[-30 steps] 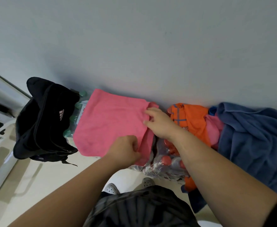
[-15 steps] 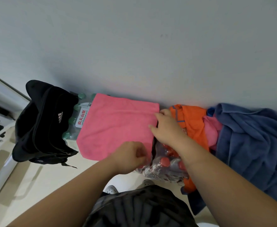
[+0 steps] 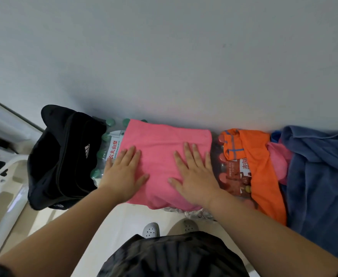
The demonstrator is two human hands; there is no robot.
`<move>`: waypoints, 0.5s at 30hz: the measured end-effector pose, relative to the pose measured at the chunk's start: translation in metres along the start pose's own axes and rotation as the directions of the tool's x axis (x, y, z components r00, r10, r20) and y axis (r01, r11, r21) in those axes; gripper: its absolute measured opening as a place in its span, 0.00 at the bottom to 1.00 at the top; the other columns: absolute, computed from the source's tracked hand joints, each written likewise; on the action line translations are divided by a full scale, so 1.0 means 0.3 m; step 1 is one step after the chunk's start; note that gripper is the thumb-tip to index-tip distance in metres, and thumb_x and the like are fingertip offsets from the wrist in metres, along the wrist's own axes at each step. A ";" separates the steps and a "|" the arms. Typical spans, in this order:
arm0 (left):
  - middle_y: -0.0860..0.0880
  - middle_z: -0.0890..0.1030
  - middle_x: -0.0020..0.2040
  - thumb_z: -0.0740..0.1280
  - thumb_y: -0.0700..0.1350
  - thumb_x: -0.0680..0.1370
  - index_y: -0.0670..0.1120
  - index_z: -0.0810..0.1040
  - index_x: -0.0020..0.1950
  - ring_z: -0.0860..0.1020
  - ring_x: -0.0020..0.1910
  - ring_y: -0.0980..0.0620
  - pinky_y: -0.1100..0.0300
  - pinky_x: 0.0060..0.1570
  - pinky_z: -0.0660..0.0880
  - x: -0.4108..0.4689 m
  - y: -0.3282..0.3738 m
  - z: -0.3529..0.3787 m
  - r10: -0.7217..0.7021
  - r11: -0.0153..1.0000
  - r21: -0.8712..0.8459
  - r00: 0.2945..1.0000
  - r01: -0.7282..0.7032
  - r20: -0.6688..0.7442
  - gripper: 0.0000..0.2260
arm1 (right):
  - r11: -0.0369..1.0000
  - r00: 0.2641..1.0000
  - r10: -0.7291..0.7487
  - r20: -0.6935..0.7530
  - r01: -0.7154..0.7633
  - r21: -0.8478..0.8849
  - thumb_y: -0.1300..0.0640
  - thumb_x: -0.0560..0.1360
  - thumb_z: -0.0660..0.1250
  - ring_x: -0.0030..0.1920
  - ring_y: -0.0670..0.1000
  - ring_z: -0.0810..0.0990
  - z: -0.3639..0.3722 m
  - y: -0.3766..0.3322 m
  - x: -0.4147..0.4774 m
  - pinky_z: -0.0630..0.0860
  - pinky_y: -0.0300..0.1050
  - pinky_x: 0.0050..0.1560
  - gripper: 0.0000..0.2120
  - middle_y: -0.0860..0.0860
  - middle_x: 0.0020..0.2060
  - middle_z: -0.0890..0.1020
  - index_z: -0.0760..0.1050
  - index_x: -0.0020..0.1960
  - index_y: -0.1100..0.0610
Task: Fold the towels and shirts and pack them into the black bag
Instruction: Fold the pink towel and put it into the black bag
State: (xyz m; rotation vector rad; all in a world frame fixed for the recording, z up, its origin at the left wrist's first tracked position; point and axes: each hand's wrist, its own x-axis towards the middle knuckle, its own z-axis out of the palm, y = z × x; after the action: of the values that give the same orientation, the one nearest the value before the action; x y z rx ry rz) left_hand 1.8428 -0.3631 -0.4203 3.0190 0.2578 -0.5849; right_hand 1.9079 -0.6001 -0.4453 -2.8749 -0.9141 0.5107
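Both left hand (image 3: 122,174) and right hand (image 3: 194,176) are laid flat on a pink towel (image 3: 160,140) that could be pushed off bumpy bottles (image 3: 230,172).

One bag (image 3: 62,160), one orange shirt (image 3: 264,176), two hands (image 3: 124,176) (image 3: 196,176).

The pink towel (image 3: 164,144) under my left hand (image 3: 124,176) and right hand (image 3: 194,176) is matt, fine-napped cloth; the black bag (image 3: 64,156) is matt woven fabric; the bottle wrap (image 3: 229,176) is glossy plastic.
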 end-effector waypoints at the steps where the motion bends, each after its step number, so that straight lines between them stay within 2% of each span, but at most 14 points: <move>1: 0.49 0.53 0.82 0.51 0.69 0.78 0.51 0.53 0.81 0.54 0.80 0.45 0.40 0.75 0.55 -0.020 -0.004 0.008 0.022 0.999 0.024 0.999 -0.021 -0.038 0.36 | 1.000 1.000 -0.002 0.011 0.002 0.011 0.28 0.76 0.42 0.76 0.56 0.25 0.001 -0.003 -0.018 0.31 0.66 0.74 0.40 0.54 0.78 0.29 0.33 0.80 0.46; 3: 0.48 0.69 0.74 0.52 0.68 0.77 0.50 0.69 0.74 0.70 0.70 0.43 0.41 0.67 0.67 -0.063 -0.010 0.016 0.082 0.996 0.044 0.985 -0.076 -0.152 0.32 | 1.000 1.000 -0.021 0.010 0.020 0.022 0.28 0.76 0.43 0.77 0.55 0.28 0.003 -0.015 -0.063 0.32 0.65 0.75 0.40 0.53 0.78 0.30 0.34 0.80 0.45; 5: 0.50 0.78 0.62 0.55 0.65 0.76 0.51 0.78 0.62 0.77 0.56 0.44 0.45 0.55 0.74 -0.099 -0.025 0.025 0.158 0.987 0.062 0.957 -0.147 -0.244 0.25 | 0.998 0.998 -0.038 -0.048 0.040 0.049 0.28 0.76 0.47 0.80 0.56 0.38 0.007 -0.035 -0.123 0.37 0.64 0.76 0.40 0.54 0.81 0.40 0.45 0.82 0.48; 7: 0.51 0.80 0.53 0.57 0.62 0.75 0.51 0.78 0.55 0.78 0.48 0.45 0.48 0.48 0.76 -0.118 -0.049 0.022 0.207 0.978 0.067 0.947 -0.197 -0.245 0.20 | 0.995 0.997 -0.037 -0.072 0.044 0.087 0.29 0.76 0.50 0.81 0.56 0.49 0.002 -0.053 -0.181 0.45 0.63 0.77 0.39 0.54 0.81 0.52 0.57 0.80 0.49; 8: 0.51 0.80 0.49 0.57 0.61 0.74 0.51 0.78 0.53 0.78 0.46 0.45 0.49 0.46 0.77 -0.117 -0.061 0.012 0.215 0.977 0.054 0.948 -0.208 -0.235 0.19 | 0.994 0.995 -0.040 -0.095 0.050 0.099 0.31 0.77 0.52 0.79 0.56 0.57 -0.005 -0.057 -0.201 0.52 0.61 0.77 0.35 0.53 0.80 0.59 0.64 0.78 0.49; 10: 0.50 0.81 0.43 0.58 0.58 0.72 0.50 0.78 0.51 0.79 0.41 0.43 0.51 0.41 0.77 -0.095 -0.082 -0.016 0.204 0.976 -0.024 0.943 -0.218 -0.261 0.17 | 0.987 0.978 -0.029 -0.206 0.060 0.148 0.39 0.79 0.54 0.69 0.55 0.74 -0.043 -0.052 -0.202 0.69 0.55 0.70 0.27 0.51 0.70 0.75 0.76 0.68 0.51; 11: 0.49 0.81 0.41 0.58 0.56 0.72 0.49 0.79 0.50 0.79 0.40 0.42 0.52 0.38 0.77 -0.072 -0.090 -0.034 0.191 0.973 -0.071 0.937 -0.220 -0.291 0.16 | 0.984 0.964 0.001 -0.265 0.046 0.171 0.43 0.79 0.54 0.62 0.55 0.78 -0.060 -0.038 -0.183 0.74 0.53 0.64 0.24 0.51 0.64 0.80 0.79 0.64 0.53; 13: 0.46 0.80 0.42 0.59 0.51 0.70 0.46 0.80 0.50 0.78 0.39 0.39 0.51 0.36 0.77 -0.003 -0.106 -0.065 0.162 0.972 -0.098 0.915 -0.211 -0.369 0.15 | 0.985 0.930 0.088 -0.356 -0.027 0.172 0.49 0.79 0.55 0.58 0.57 0.79 -0.098 0.005 -0.114 0.76 0.54 0.60 0.21 0.52 0.59 0.82 0.80 0.63 0.56; 15: 0.45 0.79 0.47 0.63 0.49 0.70 0.46 0.80 0.55 0.76 0.44 0.39 0.49 0.39 0.76 0.072 -0.113 -0.096 0.144 0.984 -0.046 0.924 -0.171 -0.354 0.16 | 0.978 0.922 0.173 -0.346 -0.119 0.172 0.55 0.79 0.61 0.61 0.59 0.77 -0.129 0.058 -0.034 0.75 0.56 0.63 0.19 0.55 0.61 0.80 0.77 0.67 0.58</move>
State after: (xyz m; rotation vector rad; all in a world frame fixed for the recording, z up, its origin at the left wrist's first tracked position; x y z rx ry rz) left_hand 1.8673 -0.3238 -0.4024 3.0108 0.0461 -0.0200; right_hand 1.9226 -0.6194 -0.4090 -2.7769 -0.5796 0.0476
